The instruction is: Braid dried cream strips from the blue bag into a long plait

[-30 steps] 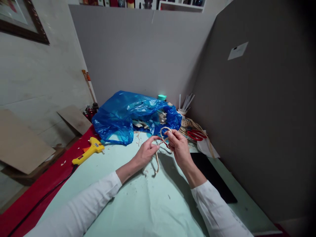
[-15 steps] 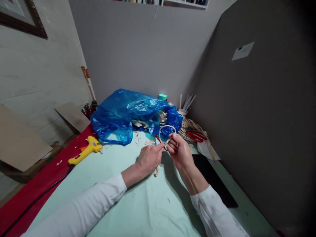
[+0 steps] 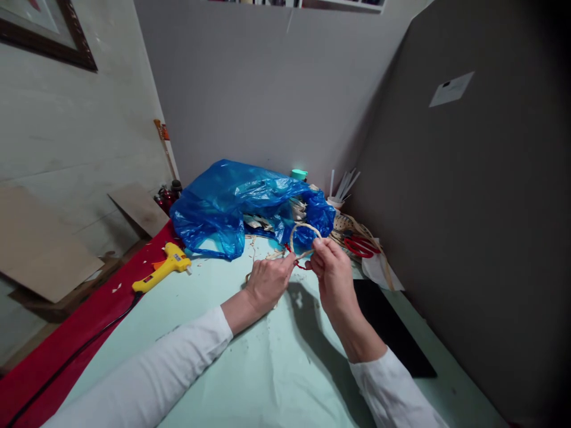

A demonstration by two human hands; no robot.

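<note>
While in hands (image 3: 269,282) (image 3: 334,274), looped cord (image 3: 306,225)

Left grip (image 3: 270,280) knuckles up, right grip (image 3: 333,272) near (both pinching).

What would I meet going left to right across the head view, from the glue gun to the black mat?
Yellow glue gun → left hand → loop of pale cord → right hand → black mat.
</note>
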